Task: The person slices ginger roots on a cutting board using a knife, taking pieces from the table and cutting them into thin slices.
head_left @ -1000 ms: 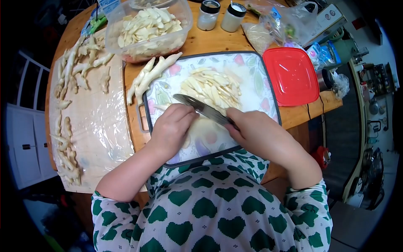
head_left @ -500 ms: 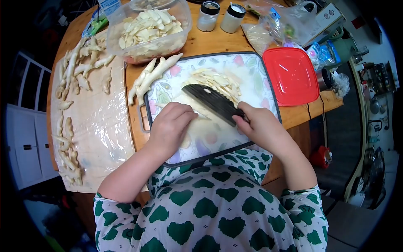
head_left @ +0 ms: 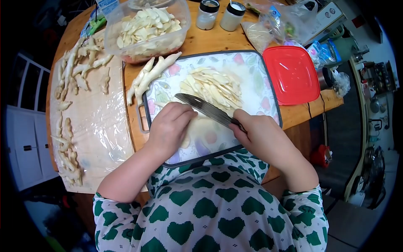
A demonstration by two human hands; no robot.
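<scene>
My right hand (head_left: 257, 131) grips the handle of a dark-bladed kitchen knife (head_left: 205, 110), which lies slantwise over the floral cutting board (head_left: 252, 98). The blade's tip is close to the fingers of my left hand (head_left: 170, 128). Those fingers are curled down on a pale piece of ginger (head_left: 160, 103), mostly hidden under them. Just beyond the blade, a heap of sliced ginger (head_left: 214, 86) covers the middle of the board. A large peeled ginger root (head_left: 152, 75) rests against the board's upper left corner.
Behind the board stands a clear plastic container (head_left: 168, 44) filled with ginger slices. Knobbly ginger roots (head_left: 69, 151) lie on a plastic-covered sheet (head_left: 100, 130) at left. Two jars (head_left: 232, 17) stand at the back. To the right is a red lid (head_left: 291, 75) beside plastic bags (head_left: 289, 25).
The knife has turned from showing its broad flat side to a more upright blade, and its tip has shifted slightly left. More of the sliced heap shows. My left hand stays in place.
</scene>
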